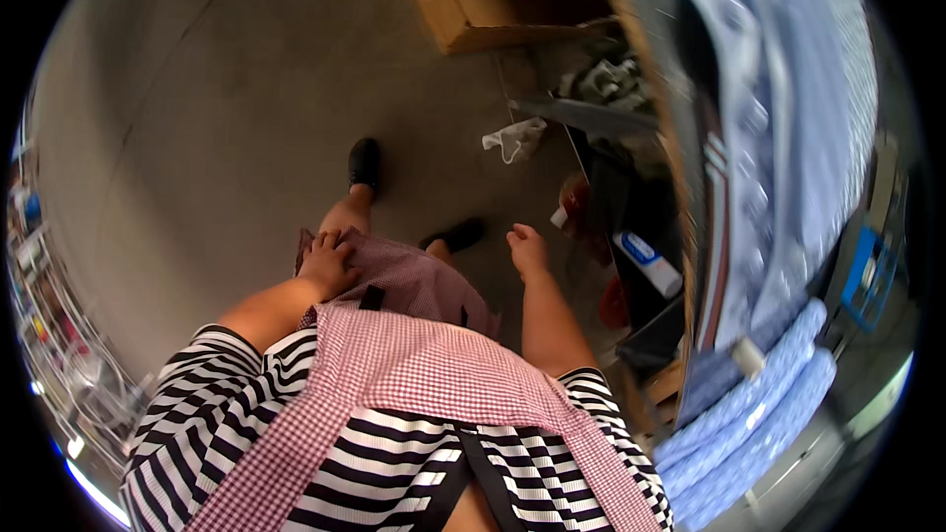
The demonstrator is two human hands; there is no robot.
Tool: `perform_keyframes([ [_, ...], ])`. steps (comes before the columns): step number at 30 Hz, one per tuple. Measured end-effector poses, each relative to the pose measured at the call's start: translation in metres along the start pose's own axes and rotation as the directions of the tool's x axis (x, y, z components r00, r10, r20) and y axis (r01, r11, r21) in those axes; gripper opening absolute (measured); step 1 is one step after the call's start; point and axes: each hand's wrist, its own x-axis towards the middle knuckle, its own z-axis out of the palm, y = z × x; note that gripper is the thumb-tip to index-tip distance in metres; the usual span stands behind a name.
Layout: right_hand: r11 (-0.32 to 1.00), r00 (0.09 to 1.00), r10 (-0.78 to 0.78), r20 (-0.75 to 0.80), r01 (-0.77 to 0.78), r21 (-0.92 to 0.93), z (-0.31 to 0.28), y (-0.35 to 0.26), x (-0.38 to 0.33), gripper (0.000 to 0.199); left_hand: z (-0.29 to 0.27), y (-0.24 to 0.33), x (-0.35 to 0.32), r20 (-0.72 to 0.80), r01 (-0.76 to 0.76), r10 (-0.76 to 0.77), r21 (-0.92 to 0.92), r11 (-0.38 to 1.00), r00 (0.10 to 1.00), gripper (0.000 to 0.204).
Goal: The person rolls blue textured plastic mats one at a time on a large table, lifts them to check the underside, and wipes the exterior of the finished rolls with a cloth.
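Note:
My left hand [330, 264] rests on the skirt of my red-and-white checked apron [424, 360], its fingers spread over the cloth. Away from my body, to the right, my right hand [528, 248] hangs with the fingers loosely bent and partly apart. Nothing shows in it, though the palm is turned from view. It is nearest to the side of a table, where a white-and-blue bottle or tube [648, 263] lies on a dark surface below the top. Light blue garments [778, 118], blurred and shiny like plastic-wrapped cloth, cover the table top.
An open cardboard box [473, 5] stands on the floor ahead. A crumpled white piece [515, 140] lies nearby on the grey floor [227, 108]. Rolled blue cloth [754, 424] sits at the table's near end. A blue frame [867, 281] stands far right, cluttered racks [64, 325] far left.

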Motion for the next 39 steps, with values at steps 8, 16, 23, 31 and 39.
perform_keyframes([
  [8, 0.91, 0.993, -0.034, 0.116, 0.078, -0.408, 0.083, -0.012, 0.172, 0.049, 0.018, -0.021, 0.022, -0.176, -0.07, 0.04, -0.169, 0.983, 0.984, 0.034],
  [16, 0.63, 0.991, -0.005, 0.136, 0.109, -0.769, 0.142, -0.013, 0.281, 0.056, 0.025, -0.036, 0.023, -0.282, -0.058, -0.002, -0.204, 0.977, 0.959, 0.03],
  [23, 0.275, 0.986, 0.039, 0.16, 0.143, -0.951, 0.139, -0.006, 0.343, 0.059, 0.008, -0.046, 0.039, -0.26, -0.018, -0.023, -0.153, 0.988, 0.965, 0.031],
  [31, 0.695, 0.863, -0.497, 0.095, 0.461, -0.552, 0.068, -0.025, 0.254, 0.033, 0.008, -0.024, 0.038, -0.248, -0.045, -0.01, -0.214, 0.976, 0.969, 0.028],
  [39, 0.826, 0.826, -0.561, 0.057, 0.563, -0.032, 0.005, -0.167, -0.024, 0.016, 0.004, 0.007, 0.058, -0.536, -0.511, 0.344, -0.197, 0.837, 0.771, 0.036],
])
